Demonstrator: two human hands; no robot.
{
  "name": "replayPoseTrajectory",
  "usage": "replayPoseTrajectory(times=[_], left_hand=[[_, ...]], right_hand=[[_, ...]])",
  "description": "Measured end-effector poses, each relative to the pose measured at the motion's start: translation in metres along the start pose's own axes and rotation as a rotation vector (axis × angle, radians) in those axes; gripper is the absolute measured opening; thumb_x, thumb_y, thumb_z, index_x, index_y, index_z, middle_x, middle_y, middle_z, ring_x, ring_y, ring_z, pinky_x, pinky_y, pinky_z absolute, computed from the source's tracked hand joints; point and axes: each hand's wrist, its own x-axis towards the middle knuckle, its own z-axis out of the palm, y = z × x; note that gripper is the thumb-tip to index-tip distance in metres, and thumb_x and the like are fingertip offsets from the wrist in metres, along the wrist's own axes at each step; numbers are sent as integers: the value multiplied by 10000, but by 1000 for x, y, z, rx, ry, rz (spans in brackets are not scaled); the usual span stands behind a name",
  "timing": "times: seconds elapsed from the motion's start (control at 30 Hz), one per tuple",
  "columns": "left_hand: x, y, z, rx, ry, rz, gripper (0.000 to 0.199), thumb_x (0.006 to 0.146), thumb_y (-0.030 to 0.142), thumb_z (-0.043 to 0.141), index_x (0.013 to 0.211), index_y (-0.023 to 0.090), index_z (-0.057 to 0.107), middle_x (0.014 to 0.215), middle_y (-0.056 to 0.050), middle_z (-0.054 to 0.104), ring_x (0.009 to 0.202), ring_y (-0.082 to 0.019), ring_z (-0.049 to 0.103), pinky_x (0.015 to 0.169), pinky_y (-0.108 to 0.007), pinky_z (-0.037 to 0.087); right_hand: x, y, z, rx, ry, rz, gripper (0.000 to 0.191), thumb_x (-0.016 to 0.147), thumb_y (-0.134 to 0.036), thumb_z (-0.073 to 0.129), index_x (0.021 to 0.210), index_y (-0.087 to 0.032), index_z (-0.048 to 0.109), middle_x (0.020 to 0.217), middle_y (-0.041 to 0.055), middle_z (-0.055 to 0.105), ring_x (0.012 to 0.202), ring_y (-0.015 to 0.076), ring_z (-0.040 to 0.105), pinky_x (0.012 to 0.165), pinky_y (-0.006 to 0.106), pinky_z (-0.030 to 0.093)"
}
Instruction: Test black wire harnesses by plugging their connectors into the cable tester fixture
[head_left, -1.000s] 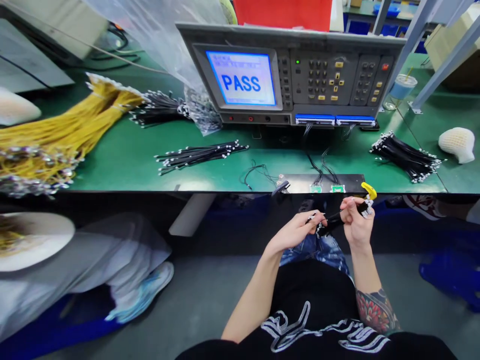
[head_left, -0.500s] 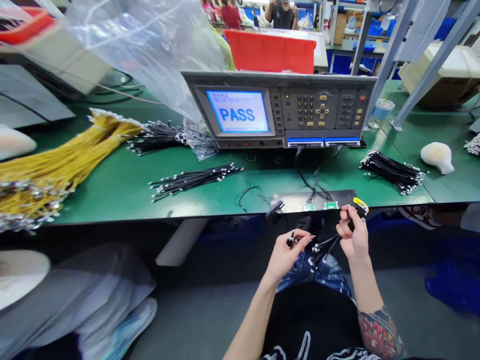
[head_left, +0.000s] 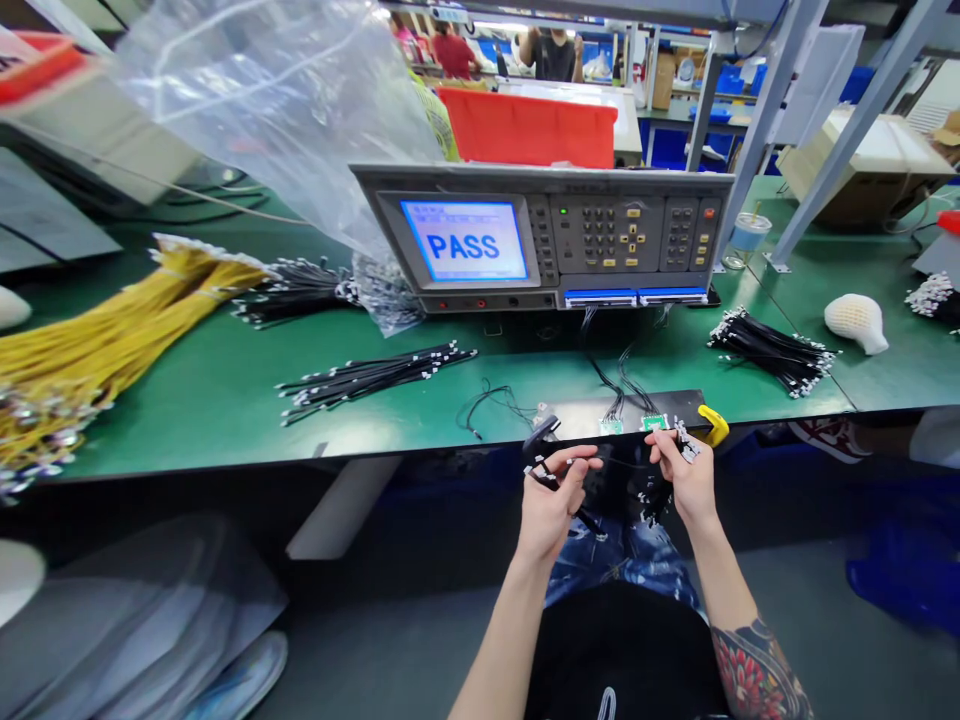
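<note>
A black wire harness (head_left: 622, 463) stretches between the 2 hands, just in front of the bench (head_left: 187, 420) edge and directly below the cable tester (head_left: 607, 230). The fingers (head_left: 581, 460) of the left hand (head_left: 553, 510) are pinched around the harness near its white-tipped wire ends. The right hand (head_left: 688, 482) grips another stretch, its fingers (head_left: 664, 447) pressed together beside a cluster of white connectors (head_left: 684, 438).

Directly below the tester, just ahead of the hands, a black panel (head_left: 622, 408) carries 2 green circuit boards (head_left: 611, 425), with thin wires rising to the tester's blue sockets (head_left: 600, 298). The held harness appears to be off those boards. A black clip (head_left: 541, 432) sits at the panel's left end and a yellow clip (head_left: 714, 424) at its right end.

The tester's screen (head_left: 463, 242) reads PASS, so at least 1 check appears complete. Left of the tester lie a large yellow wire bundle (head_left: 112, 310) and 2 black harness bundles (head_left: 367, 375); right of it lies another black harness bundle (head_left: 772, 350). Which bundles are checked and which remain cannot be told.
</note>
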Motion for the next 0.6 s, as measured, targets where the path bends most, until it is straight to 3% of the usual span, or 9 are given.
replayPoseTrajectory(times=[0.13, 0.27, 0.37, 0.6], left_hand=[[0, 0, 11, -102, -102, -74, 576, 583, 643, 964, 779, 140, 762, 643, 10, 652, 388, 24, 172, 389, -188, 114], [-2, 0, 21, -78, -177, -110, 574, 658, 664, 914, 741, 134, 712, 727, -6, 677, 389, 34, 171, 398, -189, 110], [0, -2, 28, -19, -210, -120, 545, 717, 656, 862, 777, 133, 722, 670, -12, 678, 392, 10, 180, 403, -201, 117], [13, -15, 36, 135, -14, -6, 434, 745, 563, 806, 745, 129, 786, 538, 20, 593, 397, -39, 259, 433, -244, 129]], right_hand=[[-1, -5, 2, -5, 15, 2, 455, 784, -591, 829, 741, -141, 773, 549, 6, 628, 417, 64, 312, 422, 255, 187], [-2, -7, 9, -15, 66, 5, 452, 768, -589, 833, 711, -147, 763, 538, 8, 627, 420, 73, 326, 418, 252, 194], [-4, -6, 13, -22, 117, -18, 455, 782, -594, 822, 710, -149, 760, 549, 16, 643, 430, 86, 368, 425, 253, 238], [-4, 2, 9, 17, 88, -8, 435, 808, -568, 823, 785, -136, 786, 586, 26, 684, 410, 66, 309, 414, 249, 203]])
